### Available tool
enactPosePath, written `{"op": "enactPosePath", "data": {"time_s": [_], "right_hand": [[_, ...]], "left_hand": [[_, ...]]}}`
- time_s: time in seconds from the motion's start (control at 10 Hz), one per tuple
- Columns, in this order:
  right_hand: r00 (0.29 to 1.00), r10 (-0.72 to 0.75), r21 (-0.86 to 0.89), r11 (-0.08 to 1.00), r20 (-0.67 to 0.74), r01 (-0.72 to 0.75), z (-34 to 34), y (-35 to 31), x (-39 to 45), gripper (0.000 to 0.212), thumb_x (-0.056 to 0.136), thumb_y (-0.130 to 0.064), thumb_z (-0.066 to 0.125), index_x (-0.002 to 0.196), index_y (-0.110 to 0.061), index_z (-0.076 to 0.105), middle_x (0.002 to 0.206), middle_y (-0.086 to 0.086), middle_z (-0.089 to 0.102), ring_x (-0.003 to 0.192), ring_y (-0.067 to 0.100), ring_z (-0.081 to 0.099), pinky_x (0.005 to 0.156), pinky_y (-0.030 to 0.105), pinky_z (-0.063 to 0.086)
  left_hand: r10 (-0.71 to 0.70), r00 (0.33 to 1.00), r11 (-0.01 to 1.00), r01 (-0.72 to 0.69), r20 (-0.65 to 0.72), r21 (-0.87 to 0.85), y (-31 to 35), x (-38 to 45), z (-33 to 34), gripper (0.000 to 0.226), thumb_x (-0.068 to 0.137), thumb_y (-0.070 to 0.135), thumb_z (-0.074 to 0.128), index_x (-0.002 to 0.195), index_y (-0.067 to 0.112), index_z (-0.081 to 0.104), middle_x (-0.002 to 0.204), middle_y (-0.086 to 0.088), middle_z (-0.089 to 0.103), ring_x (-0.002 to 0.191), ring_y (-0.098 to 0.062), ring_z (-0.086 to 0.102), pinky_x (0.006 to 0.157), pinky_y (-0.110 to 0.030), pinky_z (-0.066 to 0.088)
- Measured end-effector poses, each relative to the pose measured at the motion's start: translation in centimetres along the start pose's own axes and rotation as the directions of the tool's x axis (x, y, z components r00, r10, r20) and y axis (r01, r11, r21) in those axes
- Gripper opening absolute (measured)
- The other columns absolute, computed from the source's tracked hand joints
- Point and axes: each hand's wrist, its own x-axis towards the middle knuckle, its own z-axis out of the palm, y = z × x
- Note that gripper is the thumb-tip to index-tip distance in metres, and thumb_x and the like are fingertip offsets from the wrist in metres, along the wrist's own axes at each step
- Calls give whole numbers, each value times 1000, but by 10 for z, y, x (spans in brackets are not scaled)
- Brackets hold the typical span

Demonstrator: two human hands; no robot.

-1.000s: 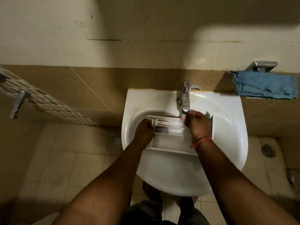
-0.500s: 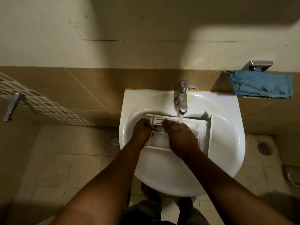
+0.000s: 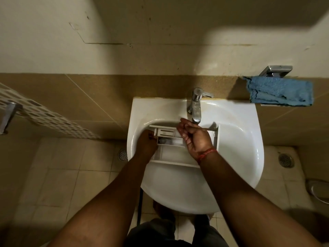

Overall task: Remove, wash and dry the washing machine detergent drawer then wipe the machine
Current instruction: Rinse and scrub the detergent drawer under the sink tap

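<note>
White detergent drawer [image 3: 175, 155], gripped at its left end by the left hand [image 3: 146, 145], grey cap just right of those fingers. White sink [image 3: 236, 139] around both hands. Red thread bracelet [image 3: 207, 154] at the wrist of the right hand [image 3: 195, 138]. Shiny chrome tap [image 3: 195, 107] just beyond the right fingertips. Blue cloth [image 3: 279, 90], dark-stitched at the edge, far right of that hand. Tan wall tiles [image 3: 89, 97], cream plaster above. White lattice, brown-gapped, far left of the left hand. Beige floor tiles [image 3: 58, 184] below.

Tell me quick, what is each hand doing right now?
Left hand: grips the left end of the detergent drawer.
Right hand: holds nothing, palm up, wet fingers loosely cupped below the tap.
</note>
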Motion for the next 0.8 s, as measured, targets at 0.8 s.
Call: {"op": "enactPosePath", "data": {"time_s": [0.8], "right_hand": [[906, -309, -833, -548, 289, 78, -56, 38, -58, 90, 95, -61, 35, 153, 1, 6, 157, 33, 0, 146, 48, -2, 118, 51, -2]], "left_hand": [[28, 993, 997, -19, -115, 79, 14, -5, 13, 10, 94, 1, 54, 94, 10, 58, 93, -3, 57, 92, -20, 56, 90, -35, 49]]}}
